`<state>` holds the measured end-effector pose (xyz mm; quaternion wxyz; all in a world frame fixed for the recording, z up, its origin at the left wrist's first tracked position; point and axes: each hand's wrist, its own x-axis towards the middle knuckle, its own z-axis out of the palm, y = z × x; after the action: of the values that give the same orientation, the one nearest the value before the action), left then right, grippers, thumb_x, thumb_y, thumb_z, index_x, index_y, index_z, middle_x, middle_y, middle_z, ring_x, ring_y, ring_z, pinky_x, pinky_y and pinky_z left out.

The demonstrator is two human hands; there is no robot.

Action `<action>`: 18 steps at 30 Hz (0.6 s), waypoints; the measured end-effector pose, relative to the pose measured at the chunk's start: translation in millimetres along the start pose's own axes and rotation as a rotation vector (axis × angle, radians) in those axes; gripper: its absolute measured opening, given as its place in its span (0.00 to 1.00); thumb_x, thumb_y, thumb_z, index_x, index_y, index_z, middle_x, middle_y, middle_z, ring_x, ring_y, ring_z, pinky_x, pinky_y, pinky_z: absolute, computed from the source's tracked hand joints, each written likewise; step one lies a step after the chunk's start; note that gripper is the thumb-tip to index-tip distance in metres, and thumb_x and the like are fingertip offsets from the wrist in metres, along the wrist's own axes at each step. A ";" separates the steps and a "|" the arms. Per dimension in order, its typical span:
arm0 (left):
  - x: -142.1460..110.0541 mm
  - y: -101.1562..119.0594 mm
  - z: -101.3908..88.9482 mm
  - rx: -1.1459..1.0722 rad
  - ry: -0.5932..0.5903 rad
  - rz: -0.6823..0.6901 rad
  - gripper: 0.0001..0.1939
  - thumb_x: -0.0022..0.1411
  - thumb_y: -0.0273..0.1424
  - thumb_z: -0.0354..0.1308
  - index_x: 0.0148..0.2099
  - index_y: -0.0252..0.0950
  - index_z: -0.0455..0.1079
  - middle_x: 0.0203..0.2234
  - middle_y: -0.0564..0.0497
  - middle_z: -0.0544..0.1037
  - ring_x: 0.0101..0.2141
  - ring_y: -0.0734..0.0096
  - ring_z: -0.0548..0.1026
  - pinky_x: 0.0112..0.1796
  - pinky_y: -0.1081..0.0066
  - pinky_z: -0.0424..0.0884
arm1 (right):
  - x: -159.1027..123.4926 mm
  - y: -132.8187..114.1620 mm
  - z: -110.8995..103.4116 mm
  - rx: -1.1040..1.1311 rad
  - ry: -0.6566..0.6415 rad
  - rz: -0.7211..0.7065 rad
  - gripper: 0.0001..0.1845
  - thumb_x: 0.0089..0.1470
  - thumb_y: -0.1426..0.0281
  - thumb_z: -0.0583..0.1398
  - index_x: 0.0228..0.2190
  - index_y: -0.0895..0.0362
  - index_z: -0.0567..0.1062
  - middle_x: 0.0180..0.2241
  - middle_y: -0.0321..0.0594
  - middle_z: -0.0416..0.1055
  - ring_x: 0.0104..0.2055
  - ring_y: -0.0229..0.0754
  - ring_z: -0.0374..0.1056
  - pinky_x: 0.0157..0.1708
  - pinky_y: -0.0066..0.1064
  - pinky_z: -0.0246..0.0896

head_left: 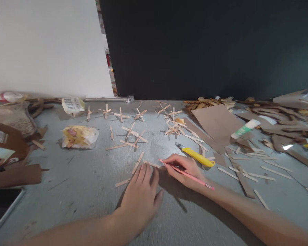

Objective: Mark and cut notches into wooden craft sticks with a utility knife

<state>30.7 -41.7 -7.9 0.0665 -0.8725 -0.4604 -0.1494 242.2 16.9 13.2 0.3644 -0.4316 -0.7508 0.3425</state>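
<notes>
My left hand (141, 200) lies flat on the grey table with its fingers stretched out, over a joined set of wooden craft sticks (138, 162). Stick ends show beyond its fingertips and left side; the middle is hidden under it. My right hand (184, 171) is closed around a pink pencil (195, 179). The pencil's tip is at the right end of a stick (152, 164) near my left fingers. Just beyond my right hand rests a yellow utility knife (197, 156) with some blade showing.
Several crossed-stick pieces (121, 115) stand farther back, before a black panel (207, 48). Loose sticks (276, 173), cardboard (217, 123) and a glue stick (245, 129) lie right. At left are a crumpled wrapper (79, 137) and a phone (5, 208).
</notes>
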 end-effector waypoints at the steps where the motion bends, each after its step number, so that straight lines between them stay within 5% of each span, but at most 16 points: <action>1: -0.1 -0.5 1.0 -0.015 -0.002 -0.004 0.25 0.69 0.38 0.54 0.63 0.30 0.67 0.58 0.30 0.74 0.58 0.39 0.73 0.55 0.43 0.74 | -0.6 -0.5 0.1 -0.018 -0.015 -0.010 0.13 0.64 0.59 0.60 0.40 0.54 0.81 0.28 0.39 0.78 0.26 0.39 0.71 0.28 0.30 0.64; 18: 2.2 -1.4 3.1 -0.155 -0.025 -0.050 0.28 0.67 0.34 0.53 0.67 0.31 0.63 0.58 0.29 0.71 0.61 0.36 0.68 0.60 0.35 0.66 | 5.7 13.0 6.8 0.060 -0.205 0.185 0.13 0.63 0.58 0.60 0.34 0.53 0.77 0.23 0.34 0.73 0.23 0.36 0.66 0.24 0.26 0.59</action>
<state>31.4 -38.4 -10.1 -0.0106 -0.8650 -0.4700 -0.1755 239.5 25.8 0.5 0.2654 -0.4506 -0.7303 0.4395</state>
